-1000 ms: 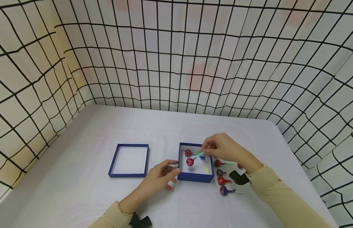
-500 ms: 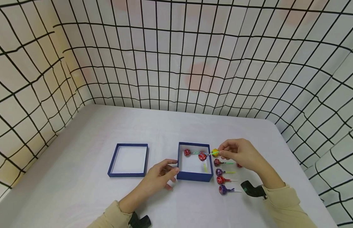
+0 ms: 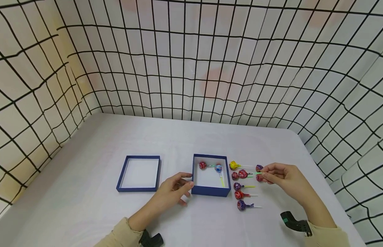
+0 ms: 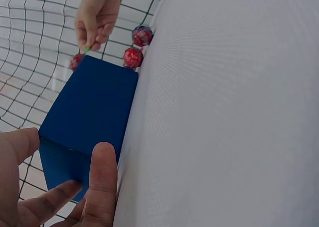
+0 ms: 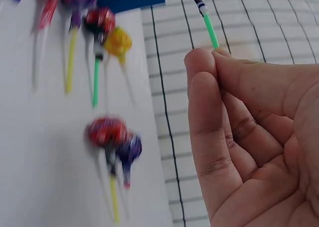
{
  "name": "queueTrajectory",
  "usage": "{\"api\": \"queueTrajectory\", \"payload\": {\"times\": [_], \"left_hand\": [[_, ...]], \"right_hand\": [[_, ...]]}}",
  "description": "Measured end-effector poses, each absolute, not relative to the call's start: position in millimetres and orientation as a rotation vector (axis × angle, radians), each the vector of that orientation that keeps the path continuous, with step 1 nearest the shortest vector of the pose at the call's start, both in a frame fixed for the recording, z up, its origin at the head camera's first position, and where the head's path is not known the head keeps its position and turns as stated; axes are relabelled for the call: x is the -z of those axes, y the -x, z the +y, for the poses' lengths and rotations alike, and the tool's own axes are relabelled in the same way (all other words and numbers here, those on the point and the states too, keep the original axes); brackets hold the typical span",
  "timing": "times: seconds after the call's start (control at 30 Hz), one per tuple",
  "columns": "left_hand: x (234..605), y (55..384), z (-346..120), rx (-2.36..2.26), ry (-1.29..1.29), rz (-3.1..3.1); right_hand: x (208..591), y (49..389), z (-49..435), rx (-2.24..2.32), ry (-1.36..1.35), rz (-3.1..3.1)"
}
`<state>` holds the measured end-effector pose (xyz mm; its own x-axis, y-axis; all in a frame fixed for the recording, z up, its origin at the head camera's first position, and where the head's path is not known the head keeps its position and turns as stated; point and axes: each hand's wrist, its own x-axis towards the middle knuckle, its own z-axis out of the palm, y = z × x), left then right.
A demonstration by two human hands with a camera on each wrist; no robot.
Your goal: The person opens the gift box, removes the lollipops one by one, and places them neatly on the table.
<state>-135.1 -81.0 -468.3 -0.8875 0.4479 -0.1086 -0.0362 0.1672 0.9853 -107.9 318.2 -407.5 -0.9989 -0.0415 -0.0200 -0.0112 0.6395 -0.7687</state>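
Note:
My right hand pinches the green stick of a red lollipop, its head pointing left above the table, right of the blue box. In the right wrist view, thumb and forefinger meet at the end of that stick. My left hand rests with relaxed fingers at the box's left side, fingertips at its wall and edge. Inside the box lie a red lollipop and a blue lollipop with a yellow stick. The left wrist view shows the box's outer walls; its inside is hidden there.
Right of the box, a column holds a yellow lollipop, a purple one and several others. Beside my right hand lie a purple lollipop and a partly covered red one. A blue-edged lid lies left. Grid-patterned cloth surrounds the table.
My right hand has carried the red lollipop out from over the box, rightward and toward me, uncovering the yellow lollipop. My left hand has stayed at the box.

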Motion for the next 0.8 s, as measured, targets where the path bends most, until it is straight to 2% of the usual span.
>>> {"api": "queueTrajectory", "payload": {"times": [0.57, 0.8], "left_hand": [[471, 136, -81, -1.746, -0.410, 2.084], [469, 136, -81, -1.745, -0.407, 2.079]], "right_hand": [[439, 89, 371, 1.372, -0.126, 2.726], [453, 87, 385, 1.399, -0.116, 2.710]]}}
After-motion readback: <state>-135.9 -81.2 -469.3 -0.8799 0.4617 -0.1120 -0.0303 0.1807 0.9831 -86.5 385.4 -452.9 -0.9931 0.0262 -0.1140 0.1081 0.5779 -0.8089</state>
